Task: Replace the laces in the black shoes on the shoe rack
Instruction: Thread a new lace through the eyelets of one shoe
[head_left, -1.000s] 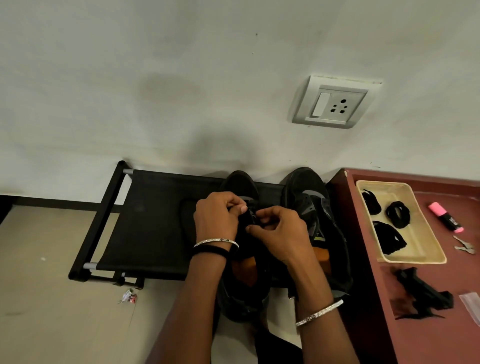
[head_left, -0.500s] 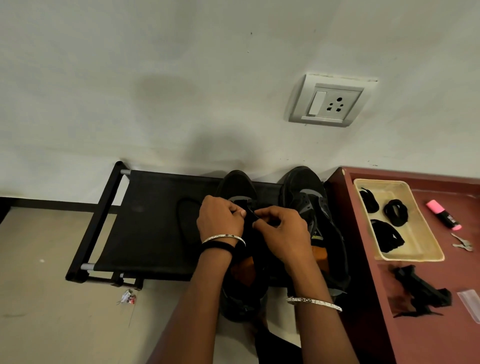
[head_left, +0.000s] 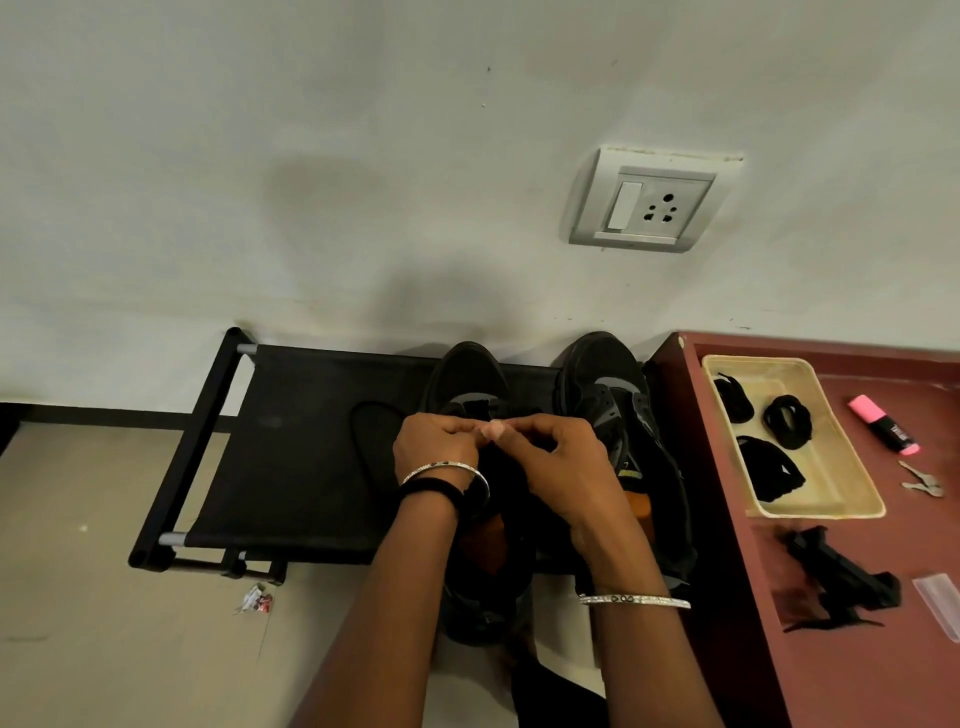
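1. Shoe rack (head_left: 291, 467) – black frame with a fabric shelf, standing on the floor against the wall.
2. Two black shoes stand on the rack's right half, toes to the wall: the inner shoe (head_left: 470, 374) nearer the rack's middle, the outer shoe (head_left: 608, 374) at its right end.
3. Left hand (head_left: 434, 447): over the inner shoe's tongue, fingers curled, grip pinched on the black lace (head_left: 363, 415).
4. Right hand (head_left: 561, 462): just beside the left over the same shoe, fingertips touching the left's, thumb and forefinger pinched on the same lace. The held stretch is dark against the shoe and hard to make out.
5. A slack loop of that lace lies on the rack's shelf, left of the inner shoe.
6. Worktop (head_left: 883, 675) – dark red, butting the rack's right end. It carries a cream tray (head_left: 831, 512) holding three black lace bundles (head_left: 787, 421). It also carries a pink highlighter (head_left: 883, 425), keys (head_left: 922, 483) and a black object (head_left: 841, 577) I cannot identify.
7. Wall socket (head_left: 647, 200): on the wall above the rack's right end.
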